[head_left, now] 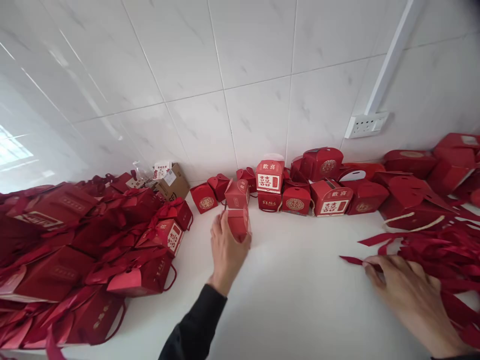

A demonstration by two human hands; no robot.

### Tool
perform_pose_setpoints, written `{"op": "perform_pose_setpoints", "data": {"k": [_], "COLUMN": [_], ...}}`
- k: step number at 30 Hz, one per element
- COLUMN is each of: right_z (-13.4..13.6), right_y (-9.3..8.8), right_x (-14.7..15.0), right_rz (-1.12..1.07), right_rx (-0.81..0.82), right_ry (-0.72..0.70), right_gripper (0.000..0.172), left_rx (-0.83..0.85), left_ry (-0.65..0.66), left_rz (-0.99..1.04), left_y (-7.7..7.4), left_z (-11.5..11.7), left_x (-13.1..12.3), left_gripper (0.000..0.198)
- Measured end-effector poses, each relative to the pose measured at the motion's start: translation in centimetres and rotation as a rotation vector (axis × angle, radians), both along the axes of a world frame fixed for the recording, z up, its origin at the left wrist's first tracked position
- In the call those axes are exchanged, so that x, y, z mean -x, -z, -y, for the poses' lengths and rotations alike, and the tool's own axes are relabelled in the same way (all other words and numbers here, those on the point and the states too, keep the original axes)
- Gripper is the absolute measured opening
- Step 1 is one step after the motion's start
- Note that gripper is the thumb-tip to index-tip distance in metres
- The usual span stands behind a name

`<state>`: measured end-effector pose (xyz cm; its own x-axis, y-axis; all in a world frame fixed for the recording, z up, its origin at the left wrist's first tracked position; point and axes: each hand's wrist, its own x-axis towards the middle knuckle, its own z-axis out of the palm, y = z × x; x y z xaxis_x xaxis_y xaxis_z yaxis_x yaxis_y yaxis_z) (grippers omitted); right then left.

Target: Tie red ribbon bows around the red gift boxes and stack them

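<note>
Near the middle of the white table, my left hand (pixel 229 246) is closed around a small red gift box (pixel 237 224). Just behind it stands another red box (pixel 236 194), close to the held one. At the right, my right hand (pixel 407 290) pinches a dark red ribbon (pixel 351 260), whose pointed end sticks out to the left of the fingers. A loose heap of the same ribbons (pixel 423 255) lies beside and beyond that hand. Part of the held box is hidden by my left fingers.
Many red boxes tied with ribbon (pixel 138 275) are piled at the left. Along the tiled wall (pixel 258 115) runs a row of red boxes (pixel 330 200), some with cord handles. A brown carton (pixel 174 182) stands at the back left. A socket (pixel 366 125) is on the wall.
</note>
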<state>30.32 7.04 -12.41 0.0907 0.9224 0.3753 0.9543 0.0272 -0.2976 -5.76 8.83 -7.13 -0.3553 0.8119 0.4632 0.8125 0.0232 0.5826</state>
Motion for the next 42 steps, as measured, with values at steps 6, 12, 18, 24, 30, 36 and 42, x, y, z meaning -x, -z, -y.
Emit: {"op": "perform_pose_setpoints", "data": {"k": [6, 12, 18, 24, 30, 36, 42], "right_z": [1.3, 3.7, 5.8, 6.6, 6.4, 2.7, -3.5], "right_y": [-1.4, -4.1, -6.5, -8.7, -9.9, -11.7, -18.7], "right_x": [2.3, 4.5, 6.3, 7.3, 8.3, 6.2, 2.2], "right_rz": [-0.202, -0.621, -0.809, -0.825, -0.753, -0.696, -0.895], "right_rx": [0.004, 0.217, 0.347, 0.506, 0.413, 0.265, -0.067], "right_ry": [-0.071, -0.085, -0.198, -0.354, -0.414, -0.411, -0.217], "right_gripper": [0.025, 0.042, 0.049, 0.048, 0.048, 0.034, 0.028], "left_rx": [0.027, 0.145, 0.341, 0.152, -0.006, -0.143, 0.262], "left_ry": [0.266, 0.461, 0.623, 0.591, 0.656, 0.642, 1.253], "left_rz": [0.020, 0.504, 0.673, 0.168, -0.220, 0.031, 0.076], "left_y": [0.8, -1.3, -1.5, -2.2, -5.1, -6.0, -1.7], "left_z": [8.2, 8.1, 6.3, 9.3, 8.6, 11.0, 13.6], "left_x": [-4.9, -3.6, -2.5, -3.8, -5.8, -8.5, -17.3], "left_gripper": [0.095, 0.064, 0.071, 0.061, 0.031, 0.022, 0.025]}}
